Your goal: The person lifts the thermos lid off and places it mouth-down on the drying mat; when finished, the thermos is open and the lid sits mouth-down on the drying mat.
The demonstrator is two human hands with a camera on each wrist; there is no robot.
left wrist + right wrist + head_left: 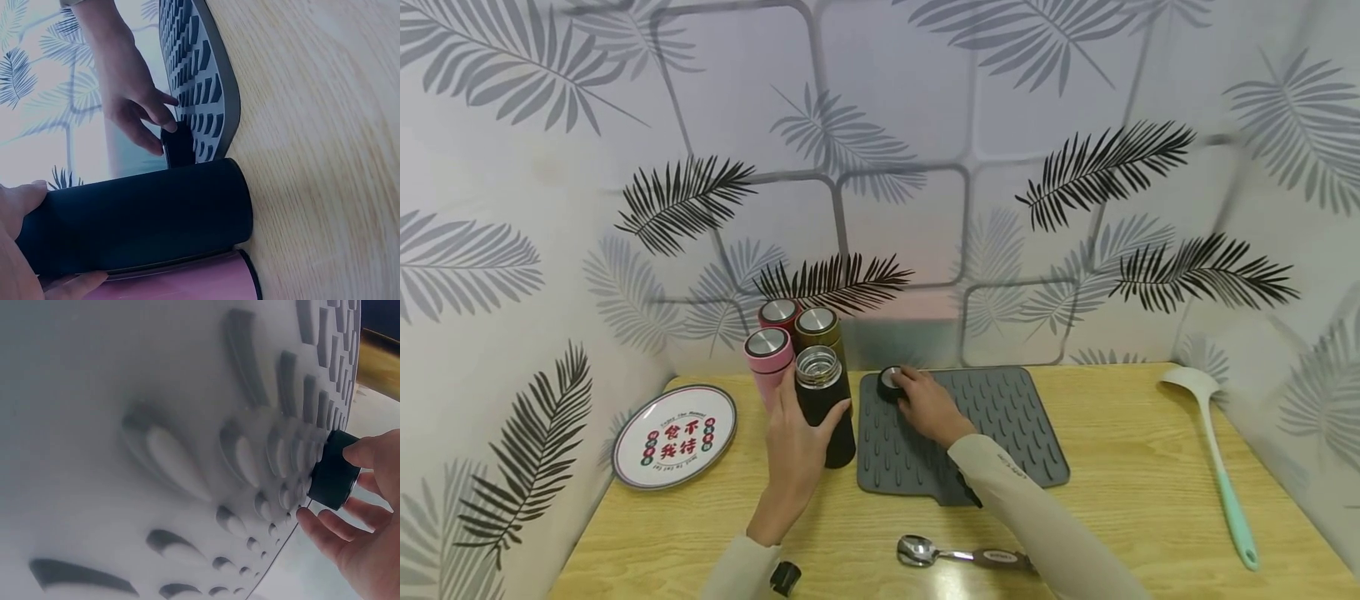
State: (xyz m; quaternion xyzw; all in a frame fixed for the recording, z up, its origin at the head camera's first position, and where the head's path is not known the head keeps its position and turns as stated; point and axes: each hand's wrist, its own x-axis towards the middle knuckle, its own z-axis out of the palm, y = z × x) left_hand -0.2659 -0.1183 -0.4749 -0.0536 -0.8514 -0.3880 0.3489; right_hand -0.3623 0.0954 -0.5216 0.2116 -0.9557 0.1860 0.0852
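My left hand (797, 442) grips a black thermos bottle (832, 425) around its upper body; it stands upright with its steel neck uncovered. In the left wrist view the black bottle (137, 219) lies right beside a pink one. My right hand (931, 404) holds a round black lid (890, 383) at the far left corner of a dark grey ridged mat (1000, 425). The right wrist view shows the lid (335, 470) against the mat's ridges, thumb on one side and fingers curled around the other.
Capped pink (769, 358), red (778, 312) and olive-gold (817, 325) bottles stand close behind the black one. A printed plate (722, 425) leans at the left wall. A spoon (917, 550) lies in front, a white ladle with a mint handle (1232, 517) at right.
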